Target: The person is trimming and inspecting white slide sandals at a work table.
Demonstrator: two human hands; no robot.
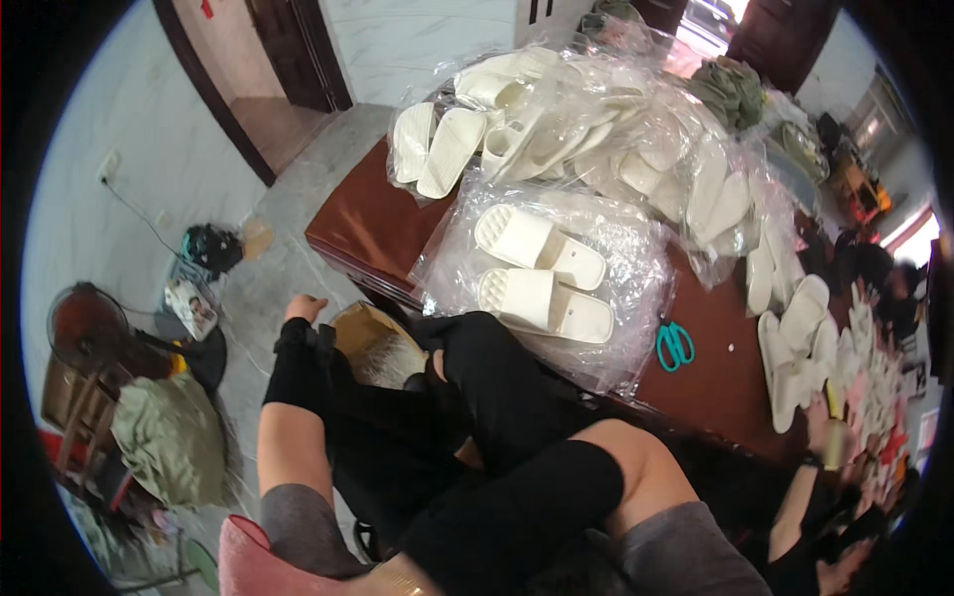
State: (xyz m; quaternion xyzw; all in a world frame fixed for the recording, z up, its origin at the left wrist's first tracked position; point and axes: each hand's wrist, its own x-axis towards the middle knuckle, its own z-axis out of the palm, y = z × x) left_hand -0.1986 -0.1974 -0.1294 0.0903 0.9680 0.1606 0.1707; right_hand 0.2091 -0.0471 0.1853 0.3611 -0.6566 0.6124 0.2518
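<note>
Black right sleeve (pixel 527 507) nearest; beyond, brown bench (pixel 717 385), clear plastic (pixel 641 260), white slippers (pixel 532 298) on top near the edge, liable to slide off with any drag on the slick film; cardboard box (pixel 350 334), left hand (pixel 304 309) just beside, right hand (pixel 378 584) cropped low, each grip impossible to tell.

Left of room: fan (pixel 87 326), bulging green sack (pixel 169 442) nearby; black bag (pixel 211 248) on floor (pixel 260 268); dark door (pixel 290 52) beyond.

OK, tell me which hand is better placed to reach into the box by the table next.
Probably the left hand: it is out in front, close to the box. The right forearm crosses the body toward the lower edge, where its hand can't be made out.
</note>
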